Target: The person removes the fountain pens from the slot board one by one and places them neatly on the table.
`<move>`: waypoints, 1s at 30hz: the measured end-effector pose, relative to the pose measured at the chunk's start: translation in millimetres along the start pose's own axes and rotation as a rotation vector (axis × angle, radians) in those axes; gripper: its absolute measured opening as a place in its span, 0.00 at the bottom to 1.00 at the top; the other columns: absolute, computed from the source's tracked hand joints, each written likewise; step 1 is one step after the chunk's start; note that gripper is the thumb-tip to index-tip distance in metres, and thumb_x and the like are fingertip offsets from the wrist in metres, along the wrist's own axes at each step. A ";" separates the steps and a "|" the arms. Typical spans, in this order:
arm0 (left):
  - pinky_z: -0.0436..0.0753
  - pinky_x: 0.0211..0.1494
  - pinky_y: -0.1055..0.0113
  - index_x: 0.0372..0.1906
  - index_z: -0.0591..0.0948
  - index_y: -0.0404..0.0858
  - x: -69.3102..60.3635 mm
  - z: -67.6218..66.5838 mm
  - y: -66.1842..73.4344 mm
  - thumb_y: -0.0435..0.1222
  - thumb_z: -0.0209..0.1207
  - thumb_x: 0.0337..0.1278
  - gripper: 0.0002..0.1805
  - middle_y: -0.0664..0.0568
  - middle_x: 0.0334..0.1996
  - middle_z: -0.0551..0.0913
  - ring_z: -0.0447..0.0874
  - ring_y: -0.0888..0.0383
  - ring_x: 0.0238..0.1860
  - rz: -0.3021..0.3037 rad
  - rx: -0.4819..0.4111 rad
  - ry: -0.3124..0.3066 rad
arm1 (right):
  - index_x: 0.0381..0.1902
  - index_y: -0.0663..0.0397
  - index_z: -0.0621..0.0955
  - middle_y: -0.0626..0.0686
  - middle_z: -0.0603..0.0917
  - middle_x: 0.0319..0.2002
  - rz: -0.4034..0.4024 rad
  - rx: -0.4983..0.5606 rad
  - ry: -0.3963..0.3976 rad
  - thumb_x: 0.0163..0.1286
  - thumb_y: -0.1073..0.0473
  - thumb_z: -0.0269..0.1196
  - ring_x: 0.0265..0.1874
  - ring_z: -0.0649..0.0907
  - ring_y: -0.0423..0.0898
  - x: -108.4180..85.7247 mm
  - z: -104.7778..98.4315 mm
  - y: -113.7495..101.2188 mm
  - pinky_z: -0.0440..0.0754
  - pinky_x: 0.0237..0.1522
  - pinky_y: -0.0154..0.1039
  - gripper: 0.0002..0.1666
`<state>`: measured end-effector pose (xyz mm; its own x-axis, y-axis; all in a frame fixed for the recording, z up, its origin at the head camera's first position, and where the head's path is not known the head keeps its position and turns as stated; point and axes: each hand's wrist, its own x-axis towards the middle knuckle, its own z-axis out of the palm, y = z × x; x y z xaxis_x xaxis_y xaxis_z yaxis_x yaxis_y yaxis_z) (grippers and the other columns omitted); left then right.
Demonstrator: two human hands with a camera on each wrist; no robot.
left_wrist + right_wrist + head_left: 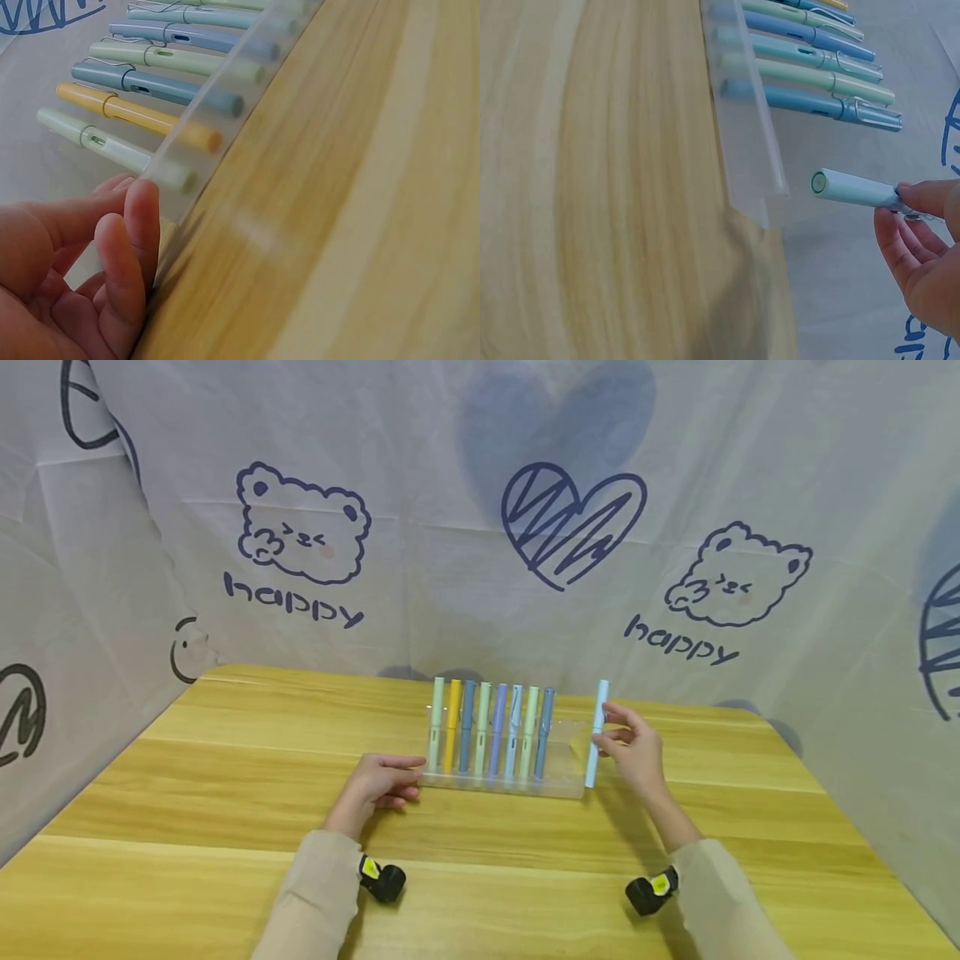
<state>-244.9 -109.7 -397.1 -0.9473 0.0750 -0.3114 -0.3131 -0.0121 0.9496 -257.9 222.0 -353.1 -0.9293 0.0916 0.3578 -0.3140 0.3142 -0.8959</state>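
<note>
A clear plastic pen rack [558,787] stands on the table, with a row of capped pens upright in it, in pale green, yellow, blue and purple. My left hand [382,781] holds the rack's left end, next to a pale green pen [135,150]; its other fingers are curled. Just past the rack's right end, my right hand [637,752] pinches a light blue pen [597,735] between thumb and fingers. That pen is nearly upright, apart from the rack, its cap on top. Seen from the right wrist, its round lower end [821,182] points toward the rack.
The wooden table [480,877] carries the rack near its back edge. Behind it hangs a pale cloth [435,527] printed with bears, hearts and words. Right of the dark blue pen [544,735], the rack has a stretch without pens.
</note>
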 end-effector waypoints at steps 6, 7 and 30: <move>0.75 0.14 0.73 0.52 0.75 0.28 -0.3 -0.2 0.4 0.25 0.57 0.51 0.19 0.48 0.16 0.80 0.77 0.62 0.14 0.000 0.000 -0.005 | 0.51 0.75 0.71 0.71 0.74 0.40 0.036 -0.029 -0.014 0.52 0.81 0.59 0.23 0.77 0.32 -0.9 -3.8 5.6 0.82 0.25 0.39 0.25; 0.75 0.14 0.73 0.52 0.75 0.28 -0.5 -0.3 0.6 0.25 0.57 0.51 0.19 0.48 0.16 0.80 0.77 0.62 0.14 0.001 0.002 -0.006 | 0.50 0.75 0.71 0.72 0.74 0.40 0.042 -0.035 -0.017 0.51 0.81 0.59 0.22 0.77 0.33 -1.1 -4.2 6.7 0.82 0.25 0.39 0.25; 0.75 0.14 0.74 0.52 0.75 0.28 -1.5 -1.5 0.8 0.25 0.57 0.52 0.19 0.49 0.15 0.80 0.77 0.63 0.14 0.001 0.001 -0.012 | 0.44 0.78 0.72 0.69 0.78 0.38 0.292 -0.160 -0.161 0.51 0.78 0.61 0.21 0.78 0.39 0.9 -2.4 35.1 0.81 0.22 0.36 0.20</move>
<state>-243.8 -111.3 -395.9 -0.9468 0.0866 -0.3099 -0.3120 -0.0109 0.9500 -269.3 235.4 -383.6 -0.9980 0.0530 0.0355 -0.0085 0.4417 -0.8971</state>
